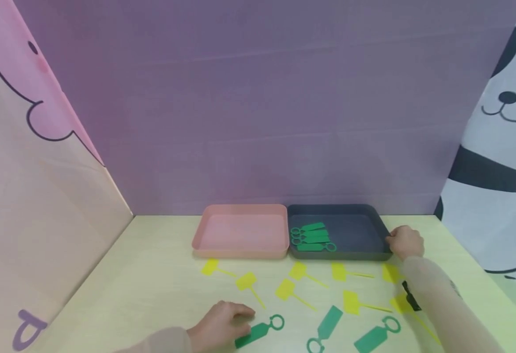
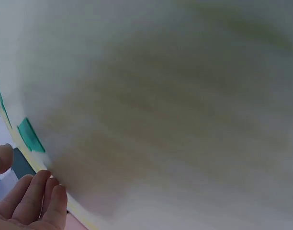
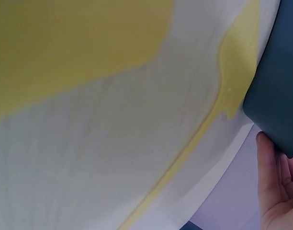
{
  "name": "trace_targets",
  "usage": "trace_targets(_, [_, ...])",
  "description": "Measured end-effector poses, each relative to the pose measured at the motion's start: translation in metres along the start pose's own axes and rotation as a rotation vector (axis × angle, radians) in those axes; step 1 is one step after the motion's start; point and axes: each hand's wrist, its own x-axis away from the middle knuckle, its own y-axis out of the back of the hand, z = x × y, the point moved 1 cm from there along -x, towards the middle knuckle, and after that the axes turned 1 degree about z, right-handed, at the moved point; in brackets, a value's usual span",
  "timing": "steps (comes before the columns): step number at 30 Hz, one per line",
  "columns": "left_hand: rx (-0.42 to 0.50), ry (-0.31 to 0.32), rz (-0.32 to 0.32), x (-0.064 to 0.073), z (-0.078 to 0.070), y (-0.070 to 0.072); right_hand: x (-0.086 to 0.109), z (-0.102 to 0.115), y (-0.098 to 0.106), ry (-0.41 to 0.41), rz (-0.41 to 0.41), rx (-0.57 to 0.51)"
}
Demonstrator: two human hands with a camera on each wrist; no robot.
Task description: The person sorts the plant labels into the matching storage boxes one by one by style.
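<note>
My right hand (image 1: 405,242) grips the right front corner of the dark grey tray (image 1: 355,255); its fingers (image 3: 267,167) lie against the tray's wall in the right wrist view. Several green ring-ended tags (image 1: 313,239) lie in that tray's left part. Low in the head view, my left hand (image 1: 220,323) hovers at a green tag (image 1: 258,334) on the table, with thumb and fingers apart. Whether it touches the tag, I cannot tell. Two more green tags (image 1: 330,321) (image 1: 372,339) lie to its right.
A pink tray (image 1: 245,230) adjoins the dark one on the left. Several yellow flag-shaped tags (image 1: 286,289) are spread over the pale table (image 1: 152,274) before the trays. A purple backdrop (image 1: 258,108) stands behind, with patterned cloth (image 1: 496,206) at the sides.
</note>
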Motion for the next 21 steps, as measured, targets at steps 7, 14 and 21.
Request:
trace_targets(7, [0.011, 0.001, 0.032, 0.000, -0.003, -0.011, 0.001, 0.003, 0.002, 0.009, -0.017, 0.007])
trace_targets(14, [0.001, 0.017, 0.083, -0.004, -0.004, -0.018, 0.004, 0.005, 0.007, 0.012, -0.018, 0.016])
trace_targets(21, [-0.066, -0.054, 0.058, -0.007, -0.007, -0.020, 0.005, 0.006, 0.004, 0.006, -0.007, 0.013])
